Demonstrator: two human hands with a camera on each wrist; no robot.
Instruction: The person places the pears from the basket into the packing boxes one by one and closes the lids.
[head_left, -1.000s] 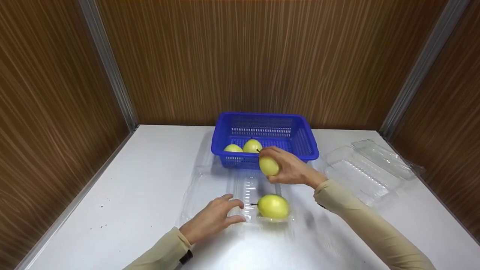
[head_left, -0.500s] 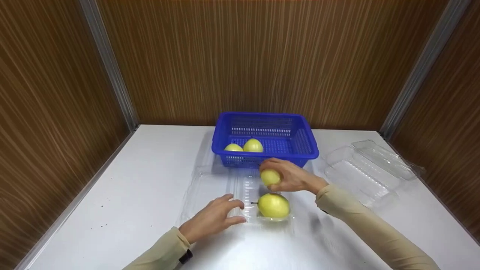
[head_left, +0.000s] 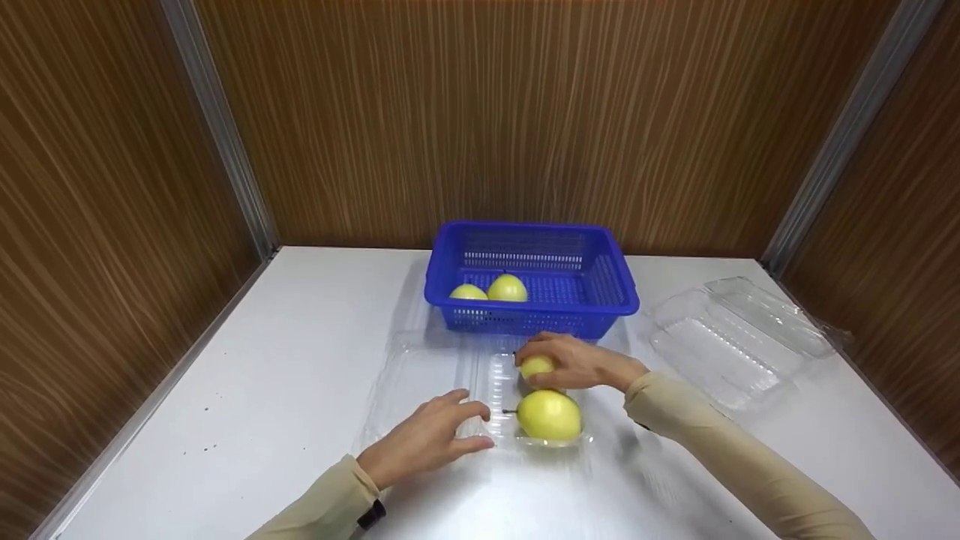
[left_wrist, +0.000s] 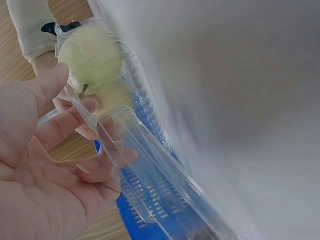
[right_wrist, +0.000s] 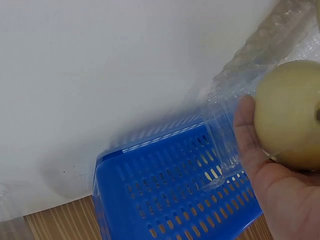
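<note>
My right hand grips a yellow pear inside the back part of an open clear plastic clamshell box. The right wrist view shows this pear large against the fingers. Just in front of it a second yellow pear lies in the same box, its stem to the left. At the front of the box, over the joint between lid and tray, is my left hand, thumb and fingers loosely bent and apart. In the left wrist view its fingertips are at the clear plastic edge; firm contact cannot be told.
Behind the box stands a blue plastic basket with two pears visible at its front left. Another open clear clamshell box lies at the right of the white table. Wood-patterned panels enclose the back and sides.
My right hand has brought its pear down and toward me, from the basket's front rim into the back of the clear box. The left hand has stayed in place.
</note>
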